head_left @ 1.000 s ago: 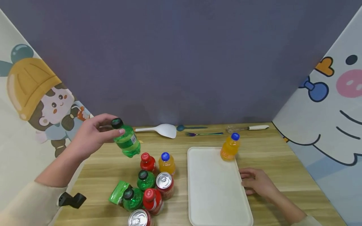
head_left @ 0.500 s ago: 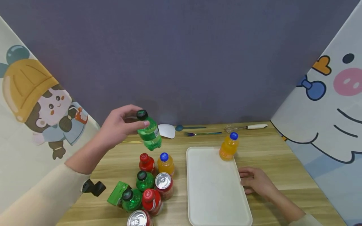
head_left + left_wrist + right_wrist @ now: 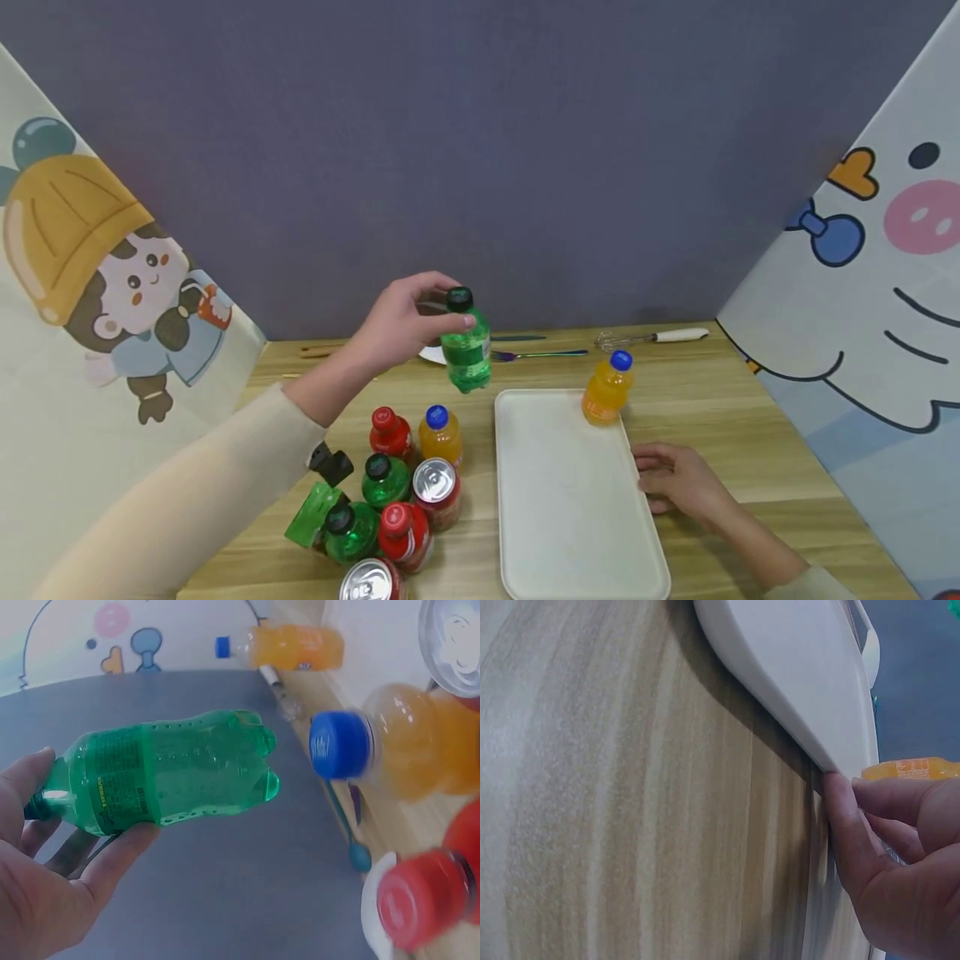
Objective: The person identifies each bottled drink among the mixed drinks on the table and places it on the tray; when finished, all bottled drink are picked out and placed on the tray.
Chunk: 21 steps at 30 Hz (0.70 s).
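My left hand (image 3: 411, 321) grips a green soda bottle (image 3: 467, 357) near its neck, black cap up, raised over the back of the table. In the left wrist view this bottle (image 3: 180, 772) lies across the picture, thumb and fingers around its cap end. At the right long side of a white tray (image 3: 573, 500), my right hand (image 3: 686, 483) pinches the rim with thumb and fingertips; the right wrist view shows them on the tray's edge (image 3: 780, 705). An orange juice bottle (image 3: 608, 387) with a blue cap stands at the tray's back right corner.
Left of the tray cluster red-capped bottles (image 3: 405, 533), green bottles (image 3: 352, 529), another orange bottle (image 3: 441, 435), soda cans (image 3: 437, 492) and a green box (image 3: 313, 512). Along the back wall lie a whisk (image 3: 652, 337), a fork (image 3: 540, 355) and a partly hidden white spatula (image 3: 432, 355).
My left hand has carried the green bottle to the right, from above the table's left side toward the tray's back left corner. The right hand has stayed at the tray's edge.
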Available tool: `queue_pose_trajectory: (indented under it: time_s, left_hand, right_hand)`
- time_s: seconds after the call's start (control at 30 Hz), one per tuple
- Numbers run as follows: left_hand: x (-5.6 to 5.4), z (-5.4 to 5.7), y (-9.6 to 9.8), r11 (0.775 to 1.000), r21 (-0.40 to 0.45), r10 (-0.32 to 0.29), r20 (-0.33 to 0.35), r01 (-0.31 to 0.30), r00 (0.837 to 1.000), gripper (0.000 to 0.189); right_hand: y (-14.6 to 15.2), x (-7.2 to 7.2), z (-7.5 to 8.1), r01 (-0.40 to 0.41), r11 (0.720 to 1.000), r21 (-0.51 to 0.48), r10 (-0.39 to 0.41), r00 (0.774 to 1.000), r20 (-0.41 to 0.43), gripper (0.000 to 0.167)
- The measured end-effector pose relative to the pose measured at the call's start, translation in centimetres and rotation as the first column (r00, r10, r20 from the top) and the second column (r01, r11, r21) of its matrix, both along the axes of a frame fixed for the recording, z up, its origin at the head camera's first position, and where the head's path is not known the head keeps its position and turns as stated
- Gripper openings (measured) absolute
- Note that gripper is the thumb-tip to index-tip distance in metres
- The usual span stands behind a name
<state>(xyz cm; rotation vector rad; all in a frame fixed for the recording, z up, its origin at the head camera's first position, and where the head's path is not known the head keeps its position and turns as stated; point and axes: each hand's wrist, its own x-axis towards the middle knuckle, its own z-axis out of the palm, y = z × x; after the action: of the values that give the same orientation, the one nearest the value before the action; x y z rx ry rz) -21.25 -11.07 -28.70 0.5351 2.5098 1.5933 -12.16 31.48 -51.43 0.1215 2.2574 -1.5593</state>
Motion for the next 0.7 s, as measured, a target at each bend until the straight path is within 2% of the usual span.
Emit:
queue_pose_trajectory:
  time_s: [0.37,0.57,0.7]
  left_hand:
    - [-2.0,-2.9,5.5,0.996,-0.07,-0.048,-0.012,0.047,0.999,0.03]
    - [-2.5,-4.5,8.4,0.986,-0.142,-0.094,-0.018,0.09,0.995,0.029]
    - [-2.7,-5.6,10.2,0.975,-0.188,-0.116,0.004,0.114,0.993,0.029]
  right_hand:
    - [0.0,-0.2,-0.3,0.019,1.0,0.011,-0.019,1.0,0.005,0.058]
    - [0.1,-0.2,-0.5,0.027,0.999,0.023,-0.027,1.0,0.009,0.058]
    - [0.2,-0.2,-0.6,0.032,0.999,0.027,-0.032,0.999,0.006,0.058]
